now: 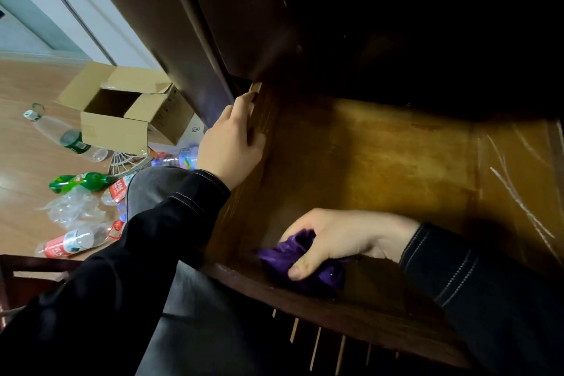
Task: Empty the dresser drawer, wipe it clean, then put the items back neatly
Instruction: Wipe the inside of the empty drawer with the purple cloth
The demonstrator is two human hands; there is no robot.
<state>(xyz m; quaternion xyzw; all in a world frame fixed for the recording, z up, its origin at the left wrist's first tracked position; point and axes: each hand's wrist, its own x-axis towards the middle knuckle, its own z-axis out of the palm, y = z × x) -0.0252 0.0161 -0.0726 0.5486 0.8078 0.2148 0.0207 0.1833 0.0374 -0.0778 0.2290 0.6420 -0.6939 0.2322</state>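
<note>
Right grip [345,238] is clutching the purple cloth [283,256], pressing it into the front-left corner of the drawer [381,162]. Left grip [232,137] is clasping the drawer's left wall. Bottles [73,241] are lying on the floor [24,162] by a cardboard box [128,113].

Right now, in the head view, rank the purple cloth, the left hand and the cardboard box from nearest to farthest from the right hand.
1. purple cloth: gripped in the right hand, at the front left of the drawer.
2. left hand: holding the drawer's left wall, farther back.
3. cardboard box: out on the floor, far left.
</note>
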